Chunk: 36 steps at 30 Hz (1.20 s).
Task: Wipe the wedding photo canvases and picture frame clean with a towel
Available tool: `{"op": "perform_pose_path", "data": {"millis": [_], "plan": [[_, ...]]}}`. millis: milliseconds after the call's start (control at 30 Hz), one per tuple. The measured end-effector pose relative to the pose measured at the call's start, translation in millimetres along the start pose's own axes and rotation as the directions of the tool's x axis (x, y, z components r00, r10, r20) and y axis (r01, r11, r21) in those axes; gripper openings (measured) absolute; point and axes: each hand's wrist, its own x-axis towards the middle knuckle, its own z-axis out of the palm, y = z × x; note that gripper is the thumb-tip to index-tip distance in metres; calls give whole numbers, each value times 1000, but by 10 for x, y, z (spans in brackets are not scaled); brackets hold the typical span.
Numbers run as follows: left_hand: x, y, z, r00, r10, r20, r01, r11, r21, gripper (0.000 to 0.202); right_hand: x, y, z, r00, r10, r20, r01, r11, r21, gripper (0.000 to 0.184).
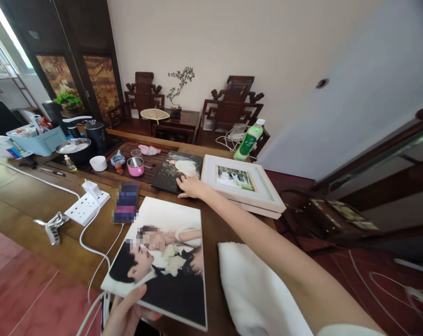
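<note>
At the bottom, my left hand (129,305) grips the near edge of a white-edged photo panel (172,298), thumb on top. The panel shows a close-up of two people and is tilted toward me above the table's front. My right hand (190,185) reaches out to a dark photo panel (165,175) lying flat on the table. Its fingers are spread over that panel's near right part, touching it. Just right of this hand lies a thick white picture frame (267,193) with an outdoor photo inside. A white cloth (257,289) sits under my right forearm.
A phone (125,203) on a cable, a white power strip (87,205) and a silver claw clip (53,227) lie to the left. Behind are a pink cup (135,166), white bowl (98,163), pot (73,147) and blue bin (39,140). A green bottle (250,140) stands behind the frame.
</note>
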Motion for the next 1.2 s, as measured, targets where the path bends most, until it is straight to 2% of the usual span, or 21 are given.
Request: {"op": "perform_pose_path", "data": {"millis": [100, 233, 333, 433, 600, 700, 800, 867, 1000, 1067, 1200], "plan": [[47, 19, 2, 1000, 11, 17, -11, 1000, 0, 48, -37, 36, -17, 997, -76, -4, 75, 996, -38, 59], [129, 73, 74, 995, 74, 66, -72, 997, -31, 27, -85, 103, -198, 993, -114, -35, 111, 992, -63, 47], [205, 152, 177, 992, 92, 85, -88, 995, -48, 30, -119, 197, -392, 993, -88, -79, 84, 995, -52, 35], [309, 230, 292, 990, 112, 80, -106, 992, -74, 42, -168, 318, -567, 990, -42, -135, 39, 999, -20, 33], [517, 311, 492, 982, 181, 45, -176, 980, -97, 39, -262, 428, -687, 983, 18, -184, -10, 999, 41, 35], [606, 364, 628, 955, 258, 145, -238, 961, -142, 42, -292, 431, -671, 981, 33, -191, -20, 997, 70, 33], [694, 410, 782, 909, 341, 241, -309, 937, -160, 43, -299, 442, -646, 978, 50, -201, -33, 995, 90, 33], [785, 417, 887, 896, 378, 231, -353, 924, -146, 42, -297, 462, -646, 976, 58, -209, -38, 994, 98, 33], [1070, 371, 1075, 928, 312, 204, -306, 950, -58, 30, -284, 512, -687, 975, 59, -216, -38, 994, 98, 33], [1237, 341, 1157, 946, 286, 153, -292, 956, 21, 25, -272, 536, -718, 975, 56, -214, -37, 995, 94, 32], [1540, 313, 1317, 955, 293, 57, -298, 942, 155, 21, -239, 579, -770, 977, 55, -205, -39, 996, 85, 31]]}}
